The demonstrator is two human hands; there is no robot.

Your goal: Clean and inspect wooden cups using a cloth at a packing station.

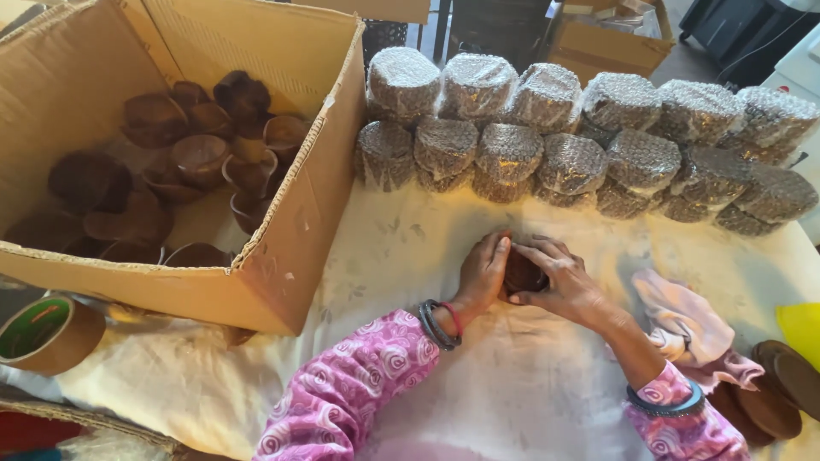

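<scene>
Both forearms were covered by long sleeves of pink fabric printed with paler swirling, rose-like rings. At the wrist of the left hand (483,275), a stack of dark thin bangles was worn together with a single red one, just past the sleeve's edge. At the wrist of the right hand (565,286), dark bangles with a bluish tint were seen against the cuff, and both hands were left bare of gloves.

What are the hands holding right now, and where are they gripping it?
Both the left hand and right hand clasp a small dark brown bowl by its opposite sides, against the white cloth.
</scene>
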